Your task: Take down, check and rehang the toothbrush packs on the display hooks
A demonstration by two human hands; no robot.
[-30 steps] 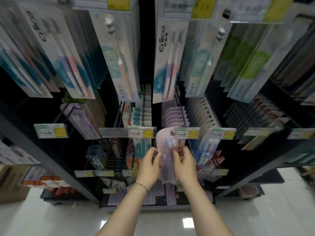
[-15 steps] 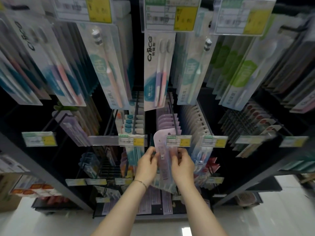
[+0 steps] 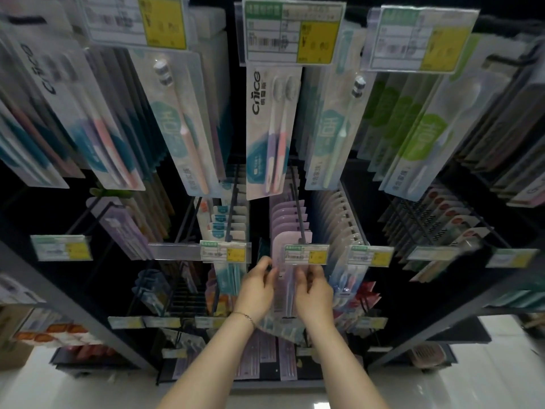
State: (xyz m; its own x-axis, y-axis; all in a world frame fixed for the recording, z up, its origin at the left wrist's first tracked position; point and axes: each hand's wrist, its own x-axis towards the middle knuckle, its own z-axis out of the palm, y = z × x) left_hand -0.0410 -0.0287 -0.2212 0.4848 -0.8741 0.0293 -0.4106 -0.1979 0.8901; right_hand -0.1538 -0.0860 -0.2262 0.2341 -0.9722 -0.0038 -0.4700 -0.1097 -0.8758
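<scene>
Rehanging a lilac toothbrush pack (image 3: pixel 285 293) on the middle hook (image 3: pixel 297 211).
Left hand (image 3: pixel 256 290) and right hand (image 3: pixel 315 293) pinch its edges just below the price tag (image 3: pixel 306 254); its hang-hole is hidden, perhaps missing the hook tip, so the pack could drop.

A shop: hooks of toothbrush packs (image 3: pixel 269 134), shelf price tags (image 3: pixel 306 254)
</scene>
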